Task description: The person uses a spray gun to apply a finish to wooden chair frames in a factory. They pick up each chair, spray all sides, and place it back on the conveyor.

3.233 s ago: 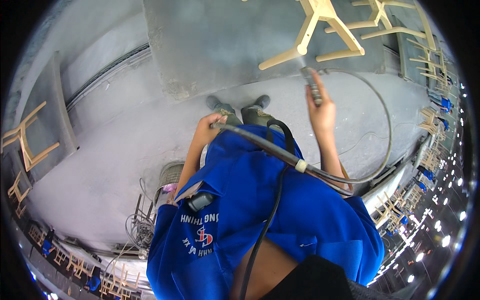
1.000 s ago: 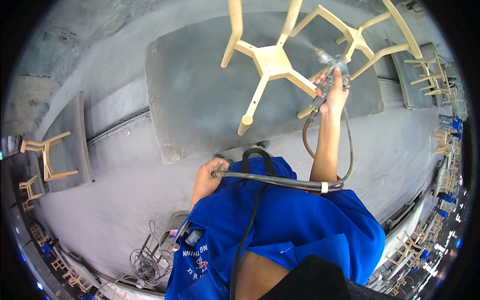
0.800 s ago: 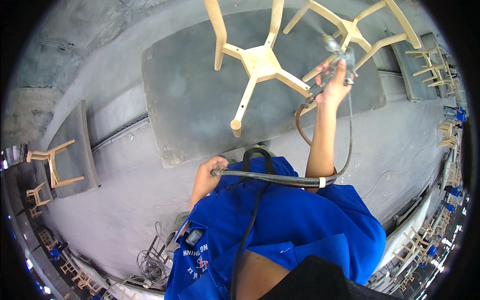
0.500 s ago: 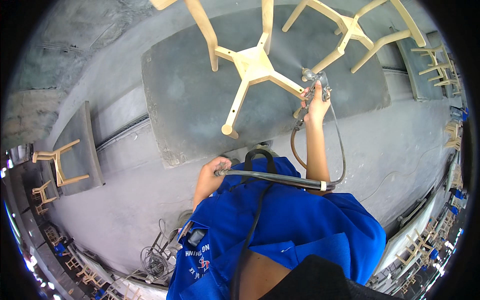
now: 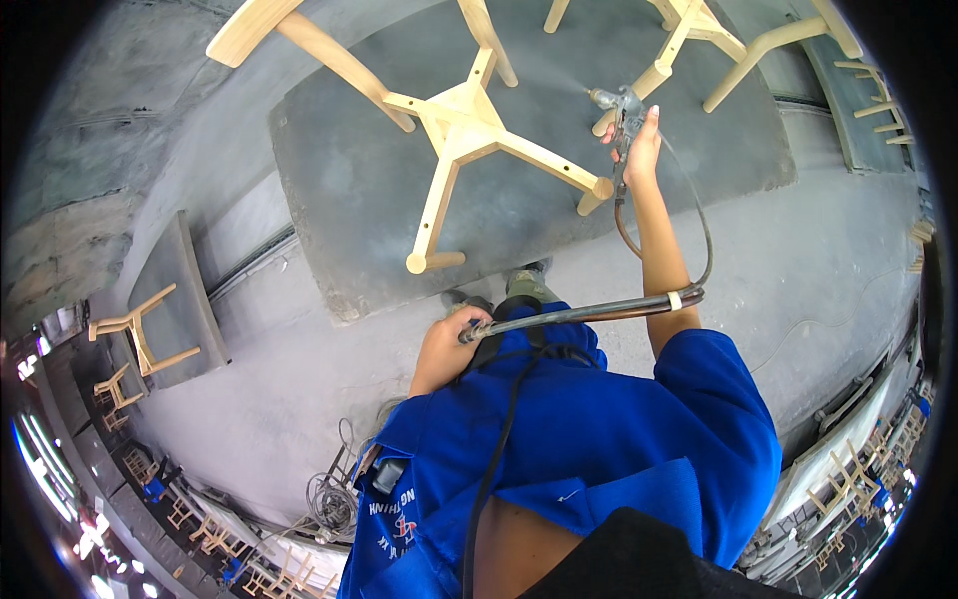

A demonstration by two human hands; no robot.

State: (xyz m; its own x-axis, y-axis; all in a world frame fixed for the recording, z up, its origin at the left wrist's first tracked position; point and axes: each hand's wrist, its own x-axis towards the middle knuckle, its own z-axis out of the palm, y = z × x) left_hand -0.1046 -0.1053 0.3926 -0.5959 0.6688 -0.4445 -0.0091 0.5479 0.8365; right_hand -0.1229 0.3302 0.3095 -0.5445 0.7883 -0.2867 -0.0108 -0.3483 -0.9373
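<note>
My right hand (image 5: 642,155) grips a grey metal spray gun (image 5: 625,112), held out over the table with its nozzle pointing up and left. A faint mist hangs in front of the nozzle. Left of the gun stands a pale wooden chair frame (image 5: 465,120), its legs joined by a central cross-shaped piece with dark holes. Close to my waist, my left hand (image 5: 451,344) is closed around the end of a dark hose bundle (image 5: 569,318). The bundle runs across my front to my right forearm, and thinner hoses loop from there to the gun.
A big dark tabletop (image 5: 349,210) carries the chair frame. Another wooden frame (image 5: 689,30) is at the far right. Smaller frames (image 5: 145,329) stand at the left beside a leaning grey board (image 5: 180,290). Coiled hose (image 5: 332,504) lies behind me on the left.
My right hand has moved the spray gun farther away, and its nozzle now points more leftward. My left hand still grips the hose bundle. The view has shifted, with the near chair frame farther left.
</note>
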